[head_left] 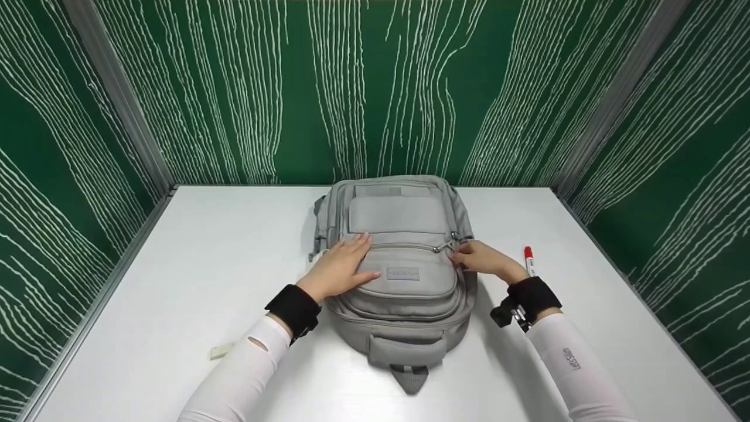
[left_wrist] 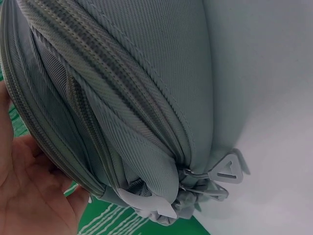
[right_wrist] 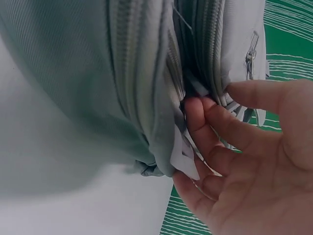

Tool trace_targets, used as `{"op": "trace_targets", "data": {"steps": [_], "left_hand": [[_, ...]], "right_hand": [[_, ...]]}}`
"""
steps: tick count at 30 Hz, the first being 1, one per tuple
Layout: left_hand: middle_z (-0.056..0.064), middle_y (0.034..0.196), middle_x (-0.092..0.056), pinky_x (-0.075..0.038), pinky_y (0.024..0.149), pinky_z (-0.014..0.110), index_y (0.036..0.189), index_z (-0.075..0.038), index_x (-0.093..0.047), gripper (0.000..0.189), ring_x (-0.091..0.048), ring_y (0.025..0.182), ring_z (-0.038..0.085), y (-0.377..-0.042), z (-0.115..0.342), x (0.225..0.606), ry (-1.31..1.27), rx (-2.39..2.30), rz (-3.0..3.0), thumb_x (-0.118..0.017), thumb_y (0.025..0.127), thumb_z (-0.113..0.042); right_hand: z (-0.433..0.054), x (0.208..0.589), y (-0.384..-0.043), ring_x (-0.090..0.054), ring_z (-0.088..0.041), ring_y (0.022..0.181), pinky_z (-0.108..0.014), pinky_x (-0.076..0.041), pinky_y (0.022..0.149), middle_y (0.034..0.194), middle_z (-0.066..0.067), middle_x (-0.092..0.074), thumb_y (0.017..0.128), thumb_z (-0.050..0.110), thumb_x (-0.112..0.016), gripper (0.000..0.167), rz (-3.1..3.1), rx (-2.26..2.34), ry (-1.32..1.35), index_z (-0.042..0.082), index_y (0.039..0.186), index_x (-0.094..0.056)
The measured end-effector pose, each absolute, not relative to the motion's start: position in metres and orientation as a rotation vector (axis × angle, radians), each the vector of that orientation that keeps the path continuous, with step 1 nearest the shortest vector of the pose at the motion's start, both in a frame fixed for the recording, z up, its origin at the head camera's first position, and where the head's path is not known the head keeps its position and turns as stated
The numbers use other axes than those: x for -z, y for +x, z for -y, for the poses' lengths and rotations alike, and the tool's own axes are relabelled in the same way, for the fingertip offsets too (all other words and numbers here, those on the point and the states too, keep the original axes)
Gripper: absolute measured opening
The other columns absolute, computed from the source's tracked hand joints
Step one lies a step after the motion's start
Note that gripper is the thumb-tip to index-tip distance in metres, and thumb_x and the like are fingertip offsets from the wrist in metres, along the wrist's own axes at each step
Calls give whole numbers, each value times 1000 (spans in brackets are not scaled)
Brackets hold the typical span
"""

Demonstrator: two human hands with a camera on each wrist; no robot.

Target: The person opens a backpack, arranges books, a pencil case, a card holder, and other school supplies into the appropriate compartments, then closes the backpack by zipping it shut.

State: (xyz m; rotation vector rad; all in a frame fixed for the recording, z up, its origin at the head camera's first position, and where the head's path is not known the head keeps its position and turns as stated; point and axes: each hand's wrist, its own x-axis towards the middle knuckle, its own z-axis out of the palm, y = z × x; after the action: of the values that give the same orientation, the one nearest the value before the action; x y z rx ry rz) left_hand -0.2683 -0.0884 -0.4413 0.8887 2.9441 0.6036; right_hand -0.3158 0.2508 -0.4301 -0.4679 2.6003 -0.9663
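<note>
A grey backpack (head_left: 404, 211) lies front side up on the white table, its top handle (head_left: 407, 350) toward me. Spread over the left of its front pocket, my left hand (head_left: 340, 266) rests with straight fingers; the left wrist view shows its palm beside the zipped edge (left_wrist: 54, 152). At the pocket's right side, my right hand (head_left: 483, 258) pinches the zippered edge (right_wrist: 215, 54), thumb on the front and fingertips in the gap behind it. Metal zipper pulls (head_left: 444, 245) lie just above that hand. A white tag (right_wrist: 183, 156) shows near the lower fingers.
A red-capped marker (head_left: 529, 261) lies right of the backpack, beyond the right wrist. Beside the left forearm is a small pale block (head_left: 220, 351), partly covered by the sleeve. Green panels with white lines (head_left: 351, 88) wall the table (head_left: 234, 234) at the back and sides.
</note>
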Motion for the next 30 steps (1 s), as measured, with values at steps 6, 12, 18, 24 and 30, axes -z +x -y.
{"op": "trace_targets", "data": {"steps": [6,12,18,24,30], "left_hand": [[18,169,-27,-19,132,51,160,0,-29,79,-26,159,32,-269,88,440,874,-581,-2949,-54,103,-50],[17,170,-26,-18,133,50,160,-1,-28,80,-25,160,32,-271,88,441,867,-560,-2955,-53,104,-51],[18,169,-28,-20,132,51,159,0,-30,79,-27,159,33,-272,88,444,878,-547,-2959,-53,104,-51],[18,169,-27,-19,132,51,159,1,-29,80,-26,159,32,-271,87,443,876,-538,-2962,-53,104,-51],[18,169,-26,-19,133,50,159,1,-29,78,-24,160,32,-270,87,442,873,-522,-2942,-52,104,-50]], "right_hand": [[-256,427,-317,-49,-5,67,-19,-42,65,70,7,-55,101,21,-63,32,-2695,976,-465,-5,84,-68],[-259,429,-314,-56,-4,66,-19,-46,64,77,-9,-75,94,12,-72,19,-2929,925,-564,-6,88,-78],[-250,434,-293,-66,-26,61,-44,-52,55,68,-12,-72,85,3,-75,19,-3314,469,-774,4,67,-69],[-243,436,-274,-64,-37,56,-52,-50,50,60,-14,-65,80,1,-76,28,-3505,152,-831,7,59,-58],[-245,440,-260,-59,-36,51,-50,-48,46,55,-13,-60,79,0,-74,30,-3525,69,-874,7,58,-54]]}}
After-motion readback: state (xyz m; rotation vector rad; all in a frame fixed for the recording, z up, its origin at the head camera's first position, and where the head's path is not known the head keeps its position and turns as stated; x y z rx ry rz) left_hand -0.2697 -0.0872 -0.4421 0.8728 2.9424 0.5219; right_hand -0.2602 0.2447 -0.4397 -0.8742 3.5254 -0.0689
